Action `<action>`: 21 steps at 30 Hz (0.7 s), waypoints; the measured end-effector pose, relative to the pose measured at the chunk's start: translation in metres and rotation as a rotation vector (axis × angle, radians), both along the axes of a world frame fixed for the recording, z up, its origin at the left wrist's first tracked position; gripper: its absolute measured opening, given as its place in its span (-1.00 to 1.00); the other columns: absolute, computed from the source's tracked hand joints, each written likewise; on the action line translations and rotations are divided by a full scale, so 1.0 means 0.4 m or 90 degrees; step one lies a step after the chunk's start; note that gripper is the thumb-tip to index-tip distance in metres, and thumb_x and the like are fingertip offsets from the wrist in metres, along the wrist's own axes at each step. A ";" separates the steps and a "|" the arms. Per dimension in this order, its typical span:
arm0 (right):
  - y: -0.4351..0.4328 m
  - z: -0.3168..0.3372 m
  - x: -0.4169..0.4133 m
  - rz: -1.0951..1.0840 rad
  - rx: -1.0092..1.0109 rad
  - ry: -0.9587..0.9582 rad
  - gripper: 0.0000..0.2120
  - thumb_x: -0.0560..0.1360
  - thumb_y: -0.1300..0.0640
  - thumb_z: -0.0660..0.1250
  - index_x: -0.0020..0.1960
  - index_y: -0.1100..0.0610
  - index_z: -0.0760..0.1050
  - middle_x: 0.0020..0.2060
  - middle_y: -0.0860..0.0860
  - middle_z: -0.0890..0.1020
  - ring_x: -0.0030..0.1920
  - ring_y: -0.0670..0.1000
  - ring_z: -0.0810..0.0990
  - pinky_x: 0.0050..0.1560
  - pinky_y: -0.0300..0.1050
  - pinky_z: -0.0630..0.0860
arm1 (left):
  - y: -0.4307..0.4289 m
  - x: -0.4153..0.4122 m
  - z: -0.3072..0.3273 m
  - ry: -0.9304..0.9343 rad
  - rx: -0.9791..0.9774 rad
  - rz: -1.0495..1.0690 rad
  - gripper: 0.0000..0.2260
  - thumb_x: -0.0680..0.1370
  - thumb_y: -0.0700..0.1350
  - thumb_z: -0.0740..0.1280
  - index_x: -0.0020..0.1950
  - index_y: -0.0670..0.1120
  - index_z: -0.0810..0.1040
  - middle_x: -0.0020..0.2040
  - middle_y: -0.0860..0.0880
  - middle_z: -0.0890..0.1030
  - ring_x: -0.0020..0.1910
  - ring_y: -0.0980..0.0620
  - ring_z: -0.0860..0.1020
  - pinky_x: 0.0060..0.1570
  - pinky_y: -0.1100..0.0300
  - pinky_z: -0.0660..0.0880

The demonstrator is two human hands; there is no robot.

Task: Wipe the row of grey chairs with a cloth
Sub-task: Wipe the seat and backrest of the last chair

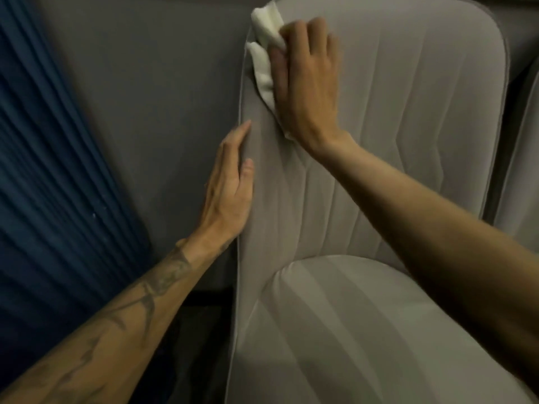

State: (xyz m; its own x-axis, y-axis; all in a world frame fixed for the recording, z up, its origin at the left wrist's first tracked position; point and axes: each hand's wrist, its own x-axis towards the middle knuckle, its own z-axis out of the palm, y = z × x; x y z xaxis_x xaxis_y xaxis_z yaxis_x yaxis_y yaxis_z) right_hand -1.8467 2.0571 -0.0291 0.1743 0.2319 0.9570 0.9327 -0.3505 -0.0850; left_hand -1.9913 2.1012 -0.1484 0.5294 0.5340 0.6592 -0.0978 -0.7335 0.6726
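Grey wall [140, 97] fills the far left background, plain and matte; blue pleated curtain [43, 176] hangs down the left edge, folds running diagonally in this view. Dim light overall, and the shot is slightly blurred.

Grey chair [408, 126] takes up centre and right: padded backrest with rounded top corners, stitched vertical channels with a chevron kink partway down, thin piping along the edge. Seat cushion [350, 330] near and below it, same fabric, smooth curved front panel with faint stripes. Sliver of a second chair [522, 170] just beside it at the right edge, same grey upholstery.

White cloth [264, 33] sits at the backrest's upper left corner, bunched and folded, soft-looking. Right hand [309, 83] lies flat on top of it, fingers spread and pointing up, palm pressing the cloth against the fabric. Grip is a flat press, not a pinch: cloth pokes out past the fingertips at the top and along the thumb side, with a small bit showing below the heel of the palm.

Left hand [230, 188] is lower down on the backrest's left edge, fingers straight and together, laid along the piping, holding nothing. Well apart from the cloth. Forearm on that side carries dark tattoo marks. Both arms are bare and come in from the near edge.
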 end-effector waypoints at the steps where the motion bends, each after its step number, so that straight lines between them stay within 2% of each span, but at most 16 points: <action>1: -0.005 -0.032 -0.015 0.012 -0.013 -0.002 -0.71 0.63 0.00 0.19 0.11 0.17 0.56 0.04 0.17 0.57 -0.02 0.19 0.52 0.03 0.11 0.43 | -0.001 -0.023 -0.011 0.009 -0.043 -0.017 -0.54 0.75 -0.17 0.14 0.64 0.06 0.18 0.58 0.09 0.32 0.48 0.33 0.34 0.40 0.46 0.28; 2: -0.016 -0.077 -0.037 0.036 -0.041 -0.008 -0.71 0.64 0.00 0.19 0.11 0.19 0.56 0.02 0.18 0.56 -0.03 0.19 0.51 0.02 0.10 0.43 | -0.003 -0.047 -0.028 0.024 -0.081 -0.019 -0.56 0.75 -0.16 0.15 0.62 0.09 0.20 0.54 0.13 0.35 0.37 0.44 0.38 0.30 0.52 0.32; 3: -0.032 -0.130 -0.063 0.069 -0.075 -0.014 -0.70 0.64 0.01 0.19 0.10 0.21 0.56 0.01 0.19 0.56 -0.04 0.20 0.50 0.01 0.10 0.43 | -0.007 -0.069 -0.050 0.048 -0.103 -0.009 -0.59 0.75 -0.16 0.16 0.60 0.06 0.25 0.48 0.13 0.41 0.28 0.46 0.43 0.21 0.57 0.32; 5: -0.079 -0.249 -0.117 0.131 -0.161 -0.029 -0.71 0.64 0.02 0.24 0.07 0.23 0.57 -0.02 0.21 0.56 -0.07 0.20 0.50 -0.03 0.11 0.42 | -0.019 -0.112 -0.105 0.112 -0.118 0.022 -0.69 0.73 -0.20 0.19 0.48 -0.07 0.43 0.35 0.05 0.54 0.22 0.27 0.51 0.13 0.50 0.38; 7: -0.133 -0.342 -0.165 0.153 -0.247 -0.059 -0.73 0.64 0.00 0.27 0.06 0.22 0.58 -0.03 0.20 0.57 -0.10 0.20 0.50 -0.08 0.11 0.43 | -0.042 -0.154 -0.161 0.160 -0.146 0.024 -0.77 0.70 -0.25 0.23 0.34 -0.12 0.52 0.23 -0.02 0.61 0.18 0.12 0.56 0.14 0.29 0.45; 9: -0.154 -0.340 -0.169 0.147 -0.291 -0.097 -0.65 0.65 -0.08 0.23 0.05 0.20 0.59 -0.04 0.19 0.58 -0.11 0.20 0.51 -0.11 0.09 0.43 | -0.065 -0.193 -0.205 0.202 -0.157 -0.005 -0.72 0.70 -0.26 0.23 0.40 -0.12 0.51 0.28 0.00 0.59 0.24 0.17 0.53 0.24 0.27 0.45; 12: -0.080 -0.175 -0.130 0.043 -0.178 -0.090 -0.63 0.64 -0.11 0.22 0.06 0.19 0.57 0.00 0.20 0.57 -0.06 0.21 0.53 -0.07 0.07 0.42 | -0.084 -0.229 -0.245 0.247 -0.192 -0.052 -0.59 0.74 -0.20 0.19 0.60 0.00 0.36 0.47 0.12 0.46 0.40 0.26 0.43 0.39 0.41 0.32; 14: -0.016 -0.045 -0.093 -0.058 -0.155 -0.063 -0.59 0.65 -0.14 0.09 0.19 0.14 0.52 0.12 0.15 0.55 0.06 0.19 0.51 0.02 0.06 0.39 | -0.091 -0.235 -0.253 0.251 -0.218 -0.056 -0.58 0.75 -0.16 0.16 0.61 0.05 0.32 0.47 0.16 0.44 0.37 0.38 0.41 0.37 0.48 0.29; 16: 0.014 0.004 -0.080 -0.093 -0.183 -0.039 -0.56 0.65 -0.15 -0.01 0.27 0.10 0.47 0.20 0.11 0.51 0.13 0.13 0.48 0.08 0.02 0.38 | -0.096 -0.236 -0.259 0.244 -0.241 -0.055 -0.60 0.75 -0.15 0.16 0.60 0.06 0.33 0.45 0.18 0.44 0.30 0.53 0.37 0.27 0.59 0.27; 18: 0.005 -0.047 -0.100 -0.060 -0.159 -0.029 -0.60 0.65 -0.12 0.07 0.21 0.13 0.51 0.15 0.14 0.53 0.07 0.16 0.49 0.03 0.02 0.39 | -0.096 -0.237 -0.263 0.235 -0.268 -0.051 -0.61 0.75 -0.15 0.16 0.59 0.07 0.36 0.42 0.19 0.45 0.26 0.55 0.37 0.21 0.63 0.28; 21: -0.074 -0.237 -0.173 0.045 -0.188 -0.020 -0.68 0.63 -0.08 0.24 0.05 0.19 0.55 -0.01 0.19 0.55 -0.08 0.18 0.48 -0.08 0.07 0.40 | -0.093 -0.246 -0.268 0.225 -0.300 -0.045 -0.65 0.74 -0.17 0.18 0.51 0.09 0.46 0.35 0.16 0.51 0.26 0.42 0.46 0.15 0.59 0.34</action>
State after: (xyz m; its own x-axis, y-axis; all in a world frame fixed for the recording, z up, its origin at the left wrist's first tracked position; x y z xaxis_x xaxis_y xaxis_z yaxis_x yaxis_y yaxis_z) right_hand -1.9157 2.0275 -0.1239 0.1191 0.5114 0.8511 0.9563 -0.2897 0.0403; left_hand -2.0897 2.0642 -0.2555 0.7184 0.6822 0.1361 0.1545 -0.3473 0.9249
